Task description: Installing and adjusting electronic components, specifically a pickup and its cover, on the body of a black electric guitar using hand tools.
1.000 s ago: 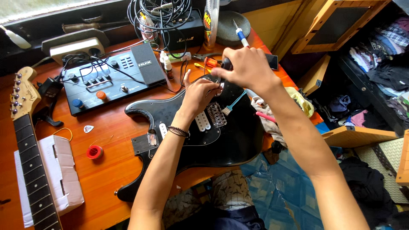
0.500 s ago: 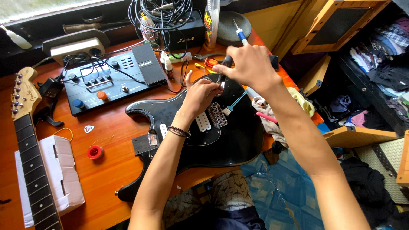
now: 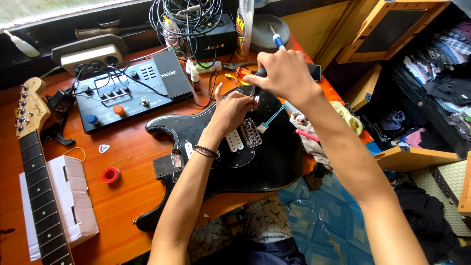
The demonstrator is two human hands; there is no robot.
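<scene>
A black electric guitar body (image 3: pixel 230 162), with its neck removed, is laid flat on the orange wooden table (image 3: pixel 127 196), and everything else is placed here relative to it. The left hand (image 3: pixel 230 110) is rested on the upper part of the body, just above the white pickups (image 3: pixel 234 141) and the metal bridge (image 3: pixel 251 132); its fingers are pinched together on something small that cannot be made out. A beaded bracelet (image 3: pixel 206 151) is worn on that wrist. The right hand (image 3: pixel 282 73) is held over the body's far edge and is clenched around a screwdriver (image 3: pixel 276 38), whose blue and white handle sticks up out of the fist. The tool's tip is hidden behind the hands.

A small blue brush (image 3: pixel 270 120) is laid on the body just right of the bridge. To the left of the body, a black multi-effects pedalboard (image 3: pixel 130 91) is seen near its upper horn. Farther left, the detached guitar neck (image 3: pixel 37 186) is laid across a white cardboard box (image 3: pixel 73 206). Between the box and the body, a red spool (image 3: pixel 111 174) and a white pick (image 3: pixel 103 148) are found. Beyond the body's far edge, a small black amplifier (image 3: pixel 211 41) topped with coiled cables (image 3: pixel 189 14) is set.
</scene>
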